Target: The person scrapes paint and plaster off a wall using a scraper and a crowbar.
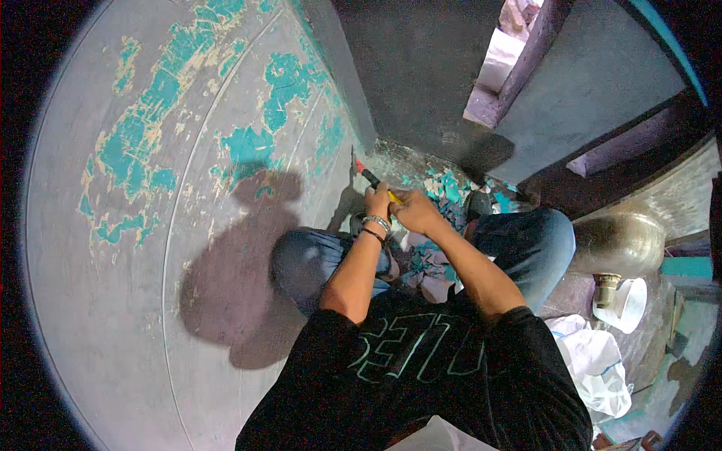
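Note:
A paint scraper (370,179) with a red, black and yellow handle points away from me, its thin blade at the grey wall's lower part. My left hand (378,203), with a bracelet and a dark band at the wrist, is closed round the handle. Behind it my right hand (415,213) grips the yellow end. Patches of turquoise paint (248,149) show on the grey wall (226,98) where the top coat is gone. Peeled turquoise and grey paint flakes (448,188) lie on the floor ahead of me and between my legs.
My bent knees flank my hands, the left one close to the wall. The wall meets a dark panel (421,68) in a corner ahead. At right stand a round metal pot (621,244), a small brass vessel (605,290), a white container (624,307) and a white plastic bag (594,368).

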`<state>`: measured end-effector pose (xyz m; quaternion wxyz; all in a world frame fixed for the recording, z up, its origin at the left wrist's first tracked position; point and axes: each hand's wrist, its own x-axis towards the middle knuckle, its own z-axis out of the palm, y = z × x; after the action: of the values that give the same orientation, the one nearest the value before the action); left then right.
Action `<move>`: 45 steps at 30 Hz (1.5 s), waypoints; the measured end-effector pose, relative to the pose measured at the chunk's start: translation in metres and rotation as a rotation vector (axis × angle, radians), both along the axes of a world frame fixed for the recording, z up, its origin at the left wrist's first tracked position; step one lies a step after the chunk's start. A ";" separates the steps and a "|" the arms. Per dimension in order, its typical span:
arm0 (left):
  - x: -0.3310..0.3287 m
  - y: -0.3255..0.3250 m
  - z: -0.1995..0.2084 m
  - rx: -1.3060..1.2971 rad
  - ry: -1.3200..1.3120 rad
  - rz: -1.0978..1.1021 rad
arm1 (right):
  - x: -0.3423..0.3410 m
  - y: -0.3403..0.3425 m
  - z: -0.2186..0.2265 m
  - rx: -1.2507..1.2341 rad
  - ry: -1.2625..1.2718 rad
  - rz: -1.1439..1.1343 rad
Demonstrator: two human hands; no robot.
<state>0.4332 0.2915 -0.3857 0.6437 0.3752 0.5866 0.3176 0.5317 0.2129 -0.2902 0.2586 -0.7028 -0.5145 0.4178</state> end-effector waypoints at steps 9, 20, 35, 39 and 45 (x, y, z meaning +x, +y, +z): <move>0.005 -0.007 0.017 -0.004 -0.052 0.023 | 0.005 0.000 0.027 -0.033 -0.015 0.025; 0.018 -0.017 0.038 0.060 0.075 0.086 | 0.009 0.000 0.014 0.008 -0.092 -0.003; 0.004 -0.005 0.009 0.158 0.134 0.059 | 0.000 -0.003 0.032 -0.057 -0.150 0.057; 0.014 -0.013 0.045 0.056 0.056 0.024 | 0.010 0.002 0.025 -0.077 -0.185 0.063; 0.009 -0.012 0.018 0.079 -0.005 0.119 | 0.005 -0.006 0.044 -0.066 -0.166 0.080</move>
<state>0.4420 0.2797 -0.3681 0.6098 0.3639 0.5933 0.3791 0.5371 0.2074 -0.2467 0.1749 -0.7221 -0.5476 0.3848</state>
